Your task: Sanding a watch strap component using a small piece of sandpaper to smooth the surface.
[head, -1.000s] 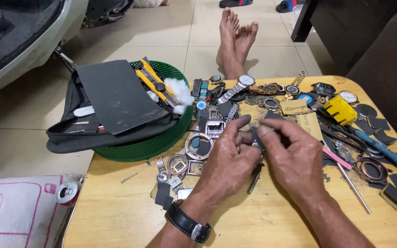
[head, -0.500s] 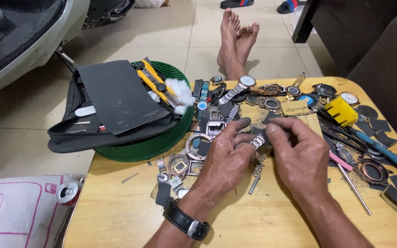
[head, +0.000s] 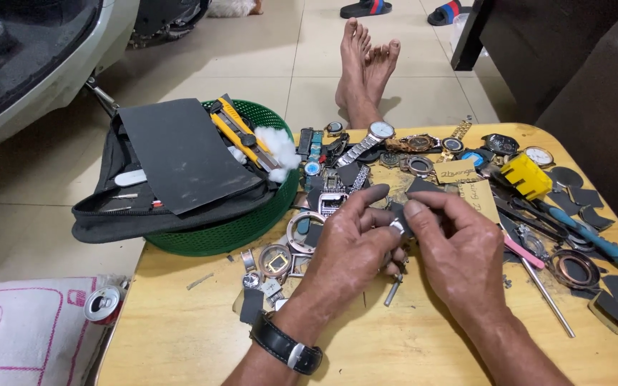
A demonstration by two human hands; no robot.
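Both hands have drawn closer; left hand (head: 348, 246) and right hand (head: 459, 250) pinch a small metal watch part (head: 397, 226) by its edges; light, stiff, slippery.

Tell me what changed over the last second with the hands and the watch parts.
Both hands, left hand and right hand, stayed together over the wooden table, fingers shifting slightly on a small metal watch part. The green basket, black pouch and scattered watches kept their places.

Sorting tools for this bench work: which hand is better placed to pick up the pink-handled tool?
Probably the right hand: the pink-handled tool lies just beside it, while the left hand sits across the small metal part both pinch.
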